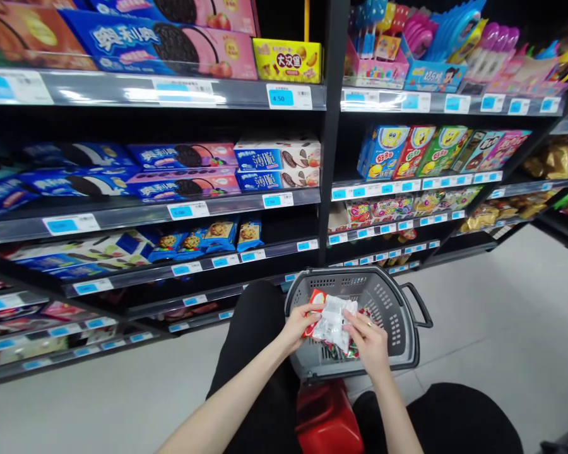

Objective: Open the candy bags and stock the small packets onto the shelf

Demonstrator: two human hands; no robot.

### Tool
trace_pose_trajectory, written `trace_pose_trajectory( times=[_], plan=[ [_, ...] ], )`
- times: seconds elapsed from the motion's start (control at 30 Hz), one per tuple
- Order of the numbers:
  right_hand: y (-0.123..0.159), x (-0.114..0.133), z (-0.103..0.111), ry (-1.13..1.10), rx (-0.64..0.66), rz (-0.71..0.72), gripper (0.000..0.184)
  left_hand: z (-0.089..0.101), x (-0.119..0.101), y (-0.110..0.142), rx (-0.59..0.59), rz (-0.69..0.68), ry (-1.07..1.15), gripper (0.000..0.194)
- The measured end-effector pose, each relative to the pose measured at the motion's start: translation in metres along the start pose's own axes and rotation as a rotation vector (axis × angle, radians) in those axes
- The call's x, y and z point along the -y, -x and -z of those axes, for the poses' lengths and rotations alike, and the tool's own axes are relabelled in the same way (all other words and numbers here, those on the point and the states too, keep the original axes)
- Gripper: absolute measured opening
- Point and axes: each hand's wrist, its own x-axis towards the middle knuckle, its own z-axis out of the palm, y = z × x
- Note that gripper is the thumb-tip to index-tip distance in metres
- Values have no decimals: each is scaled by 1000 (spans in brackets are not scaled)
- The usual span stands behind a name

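Note:
Over the grey shopping basket (307, 366), my left hand (294, 326) is closed on a red packet (318, 296) and the left edge of a white, shiny snack packet (332, 320). The two packets overlap, and I cannot tell whether they are joined. My right hand (368, 340), with a ring on one finger, pinches the white packet's right side. Beneath the packets, small colourful wrapped items (351, 350) lie inside the basket, partly covered by my hands. The print on the white packet is too small to read.
Shelves of cookie boxes (180, 50) rise ahead on the left. To the right stand snack boxes (390, 151) and toy-like sweets (459, 38). The basket's handle (419, 306) sticks out rightward. A red object (329, 419) is below the basket, between my legs. Pale floor (497, 315) lies at right.

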Motion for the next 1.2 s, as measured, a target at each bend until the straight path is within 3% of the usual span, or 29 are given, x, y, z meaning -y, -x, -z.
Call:
trace_pose_trajectory(
  times=[0.17,0.4,0.53,0.63,0.73,0.9,1.0,1.1,1.2],
  plan=[
    [0,3,-11,143,-118,144,20,-2,2,-3,-88,-91,-74,24],
    [-4,8,-2,265,23,-30,23,-7,-9,-3,-109,-158,-367,20],
    [-7,4,8,238,84,-126,25,-8,-11,-3,-127,-138,-388,21],
    [-7,-3,11,92,105,-249,21,-7,-8,-1,-78,-124,-275,21],
    [-5,-13,6,-239,75,-429,21,-2,-2,1,36,-88,-102,24],
    [1,-22,-1,-679,-9,-616,22,7,0,-2,99,136,51,14],
    [3,-22,2,-901,-4,-680,20,11,-6,-4,202,248,176,25],
    [4,-23,4,-986,-36,-726,33,11,-11,-2,374,256,299,43],
    [6,-28,1,-918,-128,-777,35,8,-7,-2,390,232,251,43]
  ],
)
